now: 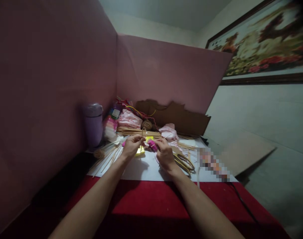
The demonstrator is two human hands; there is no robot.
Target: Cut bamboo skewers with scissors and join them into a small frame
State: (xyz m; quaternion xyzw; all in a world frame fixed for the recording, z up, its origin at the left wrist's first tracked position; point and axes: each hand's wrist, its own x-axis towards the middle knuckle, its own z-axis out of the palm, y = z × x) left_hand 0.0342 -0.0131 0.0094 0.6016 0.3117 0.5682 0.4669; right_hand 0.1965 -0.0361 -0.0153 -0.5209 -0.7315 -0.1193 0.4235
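Well out to the left of the hands stands a lilac lidded plastic tumbler (93, 124). Loose thin wooden sticks (107, 160) fan out just left of the left wrist. The left hand (131, 146) pinches its fingertips tight on a thin wooden skewer (142, 135), held upright. Under its knuckles lies a flat yellow foam piece (140, 152). Between the hands is a small magenta piece (152, 145), gripped by the curled fingers of the right hand (165, 155). Just right of that hand lie tan-handled scissors (184, 162).
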